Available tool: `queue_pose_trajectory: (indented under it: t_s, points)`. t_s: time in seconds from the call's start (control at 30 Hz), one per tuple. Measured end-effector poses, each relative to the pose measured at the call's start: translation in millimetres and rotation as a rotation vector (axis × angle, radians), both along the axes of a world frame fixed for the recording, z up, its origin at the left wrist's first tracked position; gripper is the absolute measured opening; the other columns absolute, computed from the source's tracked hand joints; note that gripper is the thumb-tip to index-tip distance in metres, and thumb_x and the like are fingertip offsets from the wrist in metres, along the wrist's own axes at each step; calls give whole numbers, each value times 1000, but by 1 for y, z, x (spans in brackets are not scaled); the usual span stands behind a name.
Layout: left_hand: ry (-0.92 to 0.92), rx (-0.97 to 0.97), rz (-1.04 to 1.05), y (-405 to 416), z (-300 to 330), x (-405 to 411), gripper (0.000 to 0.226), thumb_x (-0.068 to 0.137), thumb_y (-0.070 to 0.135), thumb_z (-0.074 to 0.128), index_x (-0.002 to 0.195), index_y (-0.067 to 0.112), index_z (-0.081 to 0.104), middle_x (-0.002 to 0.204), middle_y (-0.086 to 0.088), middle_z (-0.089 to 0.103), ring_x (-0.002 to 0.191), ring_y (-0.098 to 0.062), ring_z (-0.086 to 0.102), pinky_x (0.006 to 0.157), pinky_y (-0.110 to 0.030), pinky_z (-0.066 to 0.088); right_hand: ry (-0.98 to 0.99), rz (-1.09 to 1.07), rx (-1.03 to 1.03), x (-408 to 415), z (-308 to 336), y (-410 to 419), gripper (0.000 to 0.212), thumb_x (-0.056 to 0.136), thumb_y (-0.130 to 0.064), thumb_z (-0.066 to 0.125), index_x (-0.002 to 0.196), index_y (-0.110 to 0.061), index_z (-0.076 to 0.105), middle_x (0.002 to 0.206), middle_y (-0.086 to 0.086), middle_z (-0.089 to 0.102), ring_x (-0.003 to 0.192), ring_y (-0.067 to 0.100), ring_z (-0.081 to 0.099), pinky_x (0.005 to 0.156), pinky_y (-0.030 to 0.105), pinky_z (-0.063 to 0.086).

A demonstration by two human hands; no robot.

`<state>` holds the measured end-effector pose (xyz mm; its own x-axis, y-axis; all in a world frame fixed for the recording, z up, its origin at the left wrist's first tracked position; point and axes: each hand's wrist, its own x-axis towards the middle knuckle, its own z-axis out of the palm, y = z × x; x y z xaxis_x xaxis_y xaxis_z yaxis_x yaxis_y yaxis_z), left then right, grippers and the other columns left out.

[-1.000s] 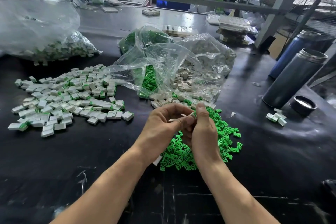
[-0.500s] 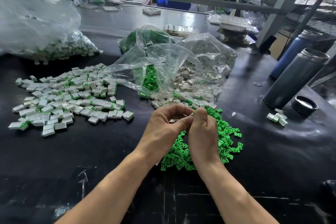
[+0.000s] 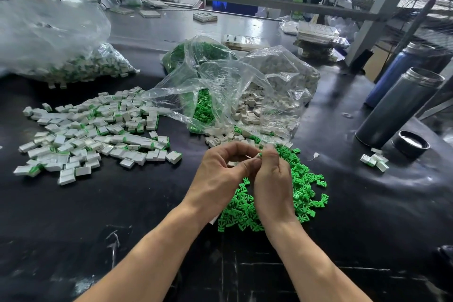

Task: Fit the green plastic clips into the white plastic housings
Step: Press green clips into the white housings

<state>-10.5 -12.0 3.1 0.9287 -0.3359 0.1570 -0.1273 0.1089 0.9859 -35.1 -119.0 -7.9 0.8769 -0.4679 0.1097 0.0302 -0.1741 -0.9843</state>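
Finished housings (image 3: 98,135) lie at frame left; clear bags (image 3: 235,95) sit behind. Over the green clips (image 3: 304,186), left hand (image 3: 220,174) and right hand (image 3: 272,179) together pinch one small piece (image 3: 257,155).

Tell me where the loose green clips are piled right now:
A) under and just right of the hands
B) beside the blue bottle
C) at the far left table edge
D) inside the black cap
A: the loose green clips lie heaped on the black table beneath the left hand and right hand, spreading rightward.
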Motion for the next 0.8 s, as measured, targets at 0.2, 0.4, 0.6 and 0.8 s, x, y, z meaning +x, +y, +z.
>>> queue_pose_trajectory:
  t_s: [0.2, 0.4, 0.6, 0.8]
  points:
    - [1, 38, 90, 3, 1, 4, 4, 90, 11, 76, 93, 14, 74, 81, -4, 77, 66, -17, 67, 52, -22, 50, -9, 15, -69, -7, 8, -10, 57, 101, -64, 34, 78, -26, 69, 64, -5, 68, 57, 18, 63, 59, 57, 56]
    - [1, 32, 88, 9, 5, 4, 5, 90, 10, 75, 95, 8, 74, 83, -2, 78, 69, -17, 71, 58, -23, 56, -96, 76, -101, -7, 9, -14, 18, 102, -37, 65, 89, -26, 69, 76, -10, 71, 63, 14, 66, 60, 55, 59]
    - [-61, 139, 128, 9, 3, 4, 16, 87, 15, 79, 101, 16, 70, 83, 0, 76, 68, -24, 72, 52, -20, 52, -71, 46, -172, -6, 7, -15, 14, 100, -34, 68, 87, -30, 69, 84, -9, 75, 62, 16, 71, 60, 48, 61]
    - [-259, 433, 189, 14, -1, 6, 15, 88, 28, 81, 95, 35, 69, 79, 18, 71, 63, -2, 67, 56, -15, 52, -13, 32, -228, -3, 3, -16, 13, 101, -35, 66, 88, -31, 67, 86, -19, 72, 67, 14, 71, 62, 48, 62]
